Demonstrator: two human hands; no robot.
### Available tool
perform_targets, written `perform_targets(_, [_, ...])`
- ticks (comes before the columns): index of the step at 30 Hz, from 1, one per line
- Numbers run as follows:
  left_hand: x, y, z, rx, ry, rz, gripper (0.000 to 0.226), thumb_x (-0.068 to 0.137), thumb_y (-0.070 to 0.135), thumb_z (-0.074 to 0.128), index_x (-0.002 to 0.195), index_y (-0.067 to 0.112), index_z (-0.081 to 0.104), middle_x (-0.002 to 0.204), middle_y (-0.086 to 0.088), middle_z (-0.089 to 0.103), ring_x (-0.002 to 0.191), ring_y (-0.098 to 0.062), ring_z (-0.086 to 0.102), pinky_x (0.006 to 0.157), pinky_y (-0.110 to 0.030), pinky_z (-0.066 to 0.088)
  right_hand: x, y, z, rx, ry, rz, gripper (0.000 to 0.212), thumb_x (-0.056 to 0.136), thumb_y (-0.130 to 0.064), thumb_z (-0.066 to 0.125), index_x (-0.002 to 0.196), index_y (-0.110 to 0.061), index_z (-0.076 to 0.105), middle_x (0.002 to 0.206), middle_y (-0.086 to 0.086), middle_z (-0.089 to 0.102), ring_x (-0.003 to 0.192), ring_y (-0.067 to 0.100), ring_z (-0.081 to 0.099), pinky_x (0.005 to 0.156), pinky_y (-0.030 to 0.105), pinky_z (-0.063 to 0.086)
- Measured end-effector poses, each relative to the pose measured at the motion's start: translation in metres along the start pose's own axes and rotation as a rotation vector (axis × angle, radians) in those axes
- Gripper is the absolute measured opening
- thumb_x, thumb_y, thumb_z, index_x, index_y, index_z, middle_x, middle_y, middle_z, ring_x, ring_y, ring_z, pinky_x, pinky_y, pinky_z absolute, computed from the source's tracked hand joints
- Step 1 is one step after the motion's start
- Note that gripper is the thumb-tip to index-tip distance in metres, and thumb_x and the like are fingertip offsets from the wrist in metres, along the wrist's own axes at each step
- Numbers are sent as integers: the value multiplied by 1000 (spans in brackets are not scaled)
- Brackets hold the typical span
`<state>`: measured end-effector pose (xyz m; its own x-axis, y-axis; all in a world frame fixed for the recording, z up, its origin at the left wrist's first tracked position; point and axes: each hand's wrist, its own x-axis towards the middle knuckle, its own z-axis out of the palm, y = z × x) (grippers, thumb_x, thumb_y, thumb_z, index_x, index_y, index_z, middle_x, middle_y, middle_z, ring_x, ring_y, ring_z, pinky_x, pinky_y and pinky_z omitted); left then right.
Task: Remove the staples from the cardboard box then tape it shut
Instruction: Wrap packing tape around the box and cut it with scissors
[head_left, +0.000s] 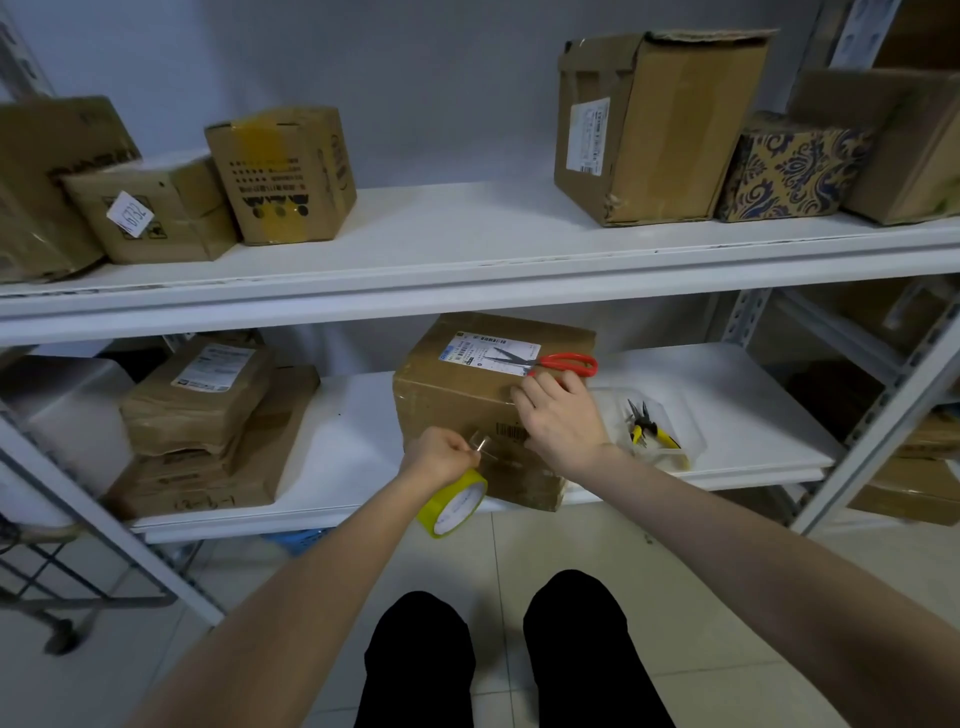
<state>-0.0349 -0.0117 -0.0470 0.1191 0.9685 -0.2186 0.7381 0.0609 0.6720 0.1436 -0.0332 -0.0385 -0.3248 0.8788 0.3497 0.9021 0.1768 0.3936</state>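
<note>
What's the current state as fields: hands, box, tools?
left hand: pinches loose end of tape roll, roll hanging below
right hand: flat against cardboard box front
box: on lower shelf, flaps closed
scissors: lying on box top, near right hand
pliers: in clear tray right of box, untouched
</note>
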Motion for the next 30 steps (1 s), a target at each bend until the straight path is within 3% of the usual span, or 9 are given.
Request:
perform_targets(3, [1, -3, 0, 2, 5, -3, 21, 82, 28, 69, 63, 24, 63, 76, 4, 63, 84, -17, 58, 78, -27, 45, -2, 0, 2, 13, 28, -16, 70, 40, -37, 89, 99, -9, 64, 94, 5, 61, 86, 25, 57, 76, 37, 29])
perform_targets(6, [2, -3, -4, -9, 10, 1, 18, 83, 27, 68, 67, 21, 64, 79, 1, 63, 83, -17, 57, 78, -27, 45, -2, 8, 8, 72, 36, -40, 76, 38, -44, 91, 102, -11, 66, 95, 3, 63, 89, 24, 59, 80, 37, 37])
perform_targets(12, [2, 2, -17, -22, 36, 24, 15, 85, 26, 67, 73, 18, 67, 76, 2, 60, 83, -17, 55, 74, -25, 40, -6, 35, 9, 222, 114, -104, 54, 55, -26, 90, 104, -13, 72, 97, 1, 71, 94, 25, 66, 85, 37, 52])
perform_targets(18, [0, -2, -32, -70, 74, 36, 12, 83, 23, 69, 73, 17, 67, 74, 1, 58, 84, -19, 55, 77, -29, 43, -6, 49, 18, 252, 187, -105, 39, 63, -16, 87, 100, -16, 75, 98, -1, 72, 97, 25, 66, 89, 39, 52])
perform_targets(23, [-3, -3, -42, -88, 89, 61, 15, 84, 22, 69, 69, 17, 66, 70, 4, 57, 83, -18, 54, 78, -28, 42, 4, 24, -1, 292, 280, -60, 24, 73, -9, 71, 94, -18, 74, 91, -2, 70, 85, 22, 64, 75, 35, 50])
perform_targets(25, [-4, -2, -42, -91, 101, 62, 21, 84, 22, 69, 64, 20, 63, 67, 6, 56, 80, -17, 54, 75, -27, 41, 13, -5, -20, 499, 181, 29, 15, 88, -21, 59, 97, -17, 70, 92, 1, 69, 83, 24, 64, 72, 34, 50])
perform_targets(27, [-6, -4, -42, -112, 111, 59, 28, 84, 21, 68, 57, 23, 60, 63, 7, 54, 77, -16, 52, 73, -25, 40, 22, -33, -30, 730, -70, 207, 33, 97, -39, 44, 97, -16, 67, 92, 8, 68, 84, 28, 63, 69, 36, 50])
perform_targets(30, [-9, -12, -41, -168, 119, 56, 31, 83, 19, 68, 54, 23, 58, 60, 6, 54, 74, -16, 52, 71, -26, 41, 28, -55, -30, 1010, -163, 323, 37, 93, -42, 52, 83, -12, 71, 77, 5, 68, 75, 22, 61, 63, 29, 43])
